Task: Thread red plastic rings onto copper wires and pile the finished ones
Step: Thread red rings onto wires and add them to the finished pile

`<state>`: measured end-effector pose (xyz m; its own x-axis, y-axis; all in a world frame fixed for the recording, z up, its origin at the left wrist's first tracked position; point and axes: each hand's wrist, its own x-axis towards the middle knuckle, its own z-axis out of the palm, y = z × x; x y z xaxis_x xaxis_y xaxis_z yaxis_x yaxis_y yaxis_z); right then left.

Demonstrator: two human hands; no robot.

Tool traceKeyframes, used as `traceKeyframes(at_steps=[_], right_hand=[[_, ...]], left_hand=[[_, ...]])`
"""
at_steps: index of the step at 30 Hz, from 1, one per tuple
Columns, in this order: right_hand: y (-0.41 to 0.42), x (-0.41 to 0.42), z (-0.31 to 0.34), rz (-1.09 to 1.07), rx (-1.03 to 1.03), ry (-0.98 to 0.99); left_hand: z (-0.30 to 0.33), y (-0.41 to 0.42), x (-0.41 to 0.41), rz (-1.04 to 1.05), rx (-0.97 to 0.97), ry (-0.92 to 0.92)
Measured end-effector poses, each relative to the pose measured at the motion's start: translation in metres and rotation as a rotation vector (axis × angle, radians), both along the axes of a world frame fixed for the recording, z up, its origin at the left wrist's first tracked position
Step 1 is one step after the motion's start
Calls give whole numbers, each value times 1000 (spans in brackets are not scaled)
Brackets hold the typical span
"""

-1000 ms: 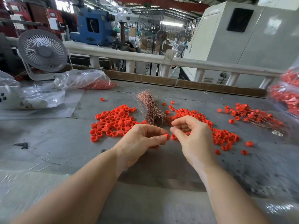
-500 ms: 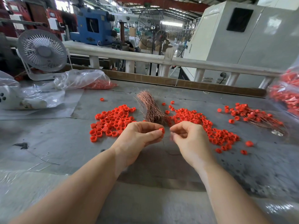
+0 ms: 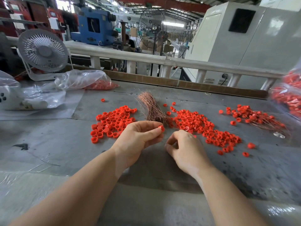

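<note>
one red ring [image 3: 161, 128] pinched aloft, loose rings [image 3: 202, 126] flanking the copper wire bundle [image 3: 152, 108], finished pile [image 3: 257, 117] far right.

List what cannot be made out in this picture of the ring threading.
- Head view: what the right hand pinches; its curled fingers hide it, and any wire is too thin.
- Whether a wire already passes through the ring in the left hand; too small.
- The bag of rings at right; cut off by the edge and blurred.
</note>
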<state>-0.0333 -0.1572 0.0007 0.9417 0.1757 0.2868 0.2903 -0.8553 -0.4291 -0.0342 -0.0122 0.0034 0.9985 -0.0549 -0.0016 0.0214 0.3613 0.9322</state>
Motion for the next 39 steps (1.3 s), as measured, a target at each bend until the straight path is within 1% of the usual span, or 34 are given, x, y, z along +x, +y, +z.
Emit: traceKeyframes(at_steps=[1,5,7,9,16,23,27,34,39], right_hand=[[0,1,-1,-6,49,-31],[-3,3,1,-16,409,-92],[-3,4,2,20,483,-117],[-2,4,3,52,510,-131],[-1,2,5,156,506,-198],[0,2,2,152,492,-233],[0,2,2,156,414,-294],[1,-2,3,166,370,-381],[1,-2,3,191,345,-402]], left_hand=[[1,0,0,-3,-21,3],[3,2,0,-11,-103,20],[4,2,0,-23,-127,32],[4,2,0,-36,-158,47],[6,2,-1,-62,-177,67],[8,2,-3,-88,-206,105],[8,1,-3,-96,-230,123],[6,0,-5,-104,-124,66],[4,1,-3,-87,-89,47]])
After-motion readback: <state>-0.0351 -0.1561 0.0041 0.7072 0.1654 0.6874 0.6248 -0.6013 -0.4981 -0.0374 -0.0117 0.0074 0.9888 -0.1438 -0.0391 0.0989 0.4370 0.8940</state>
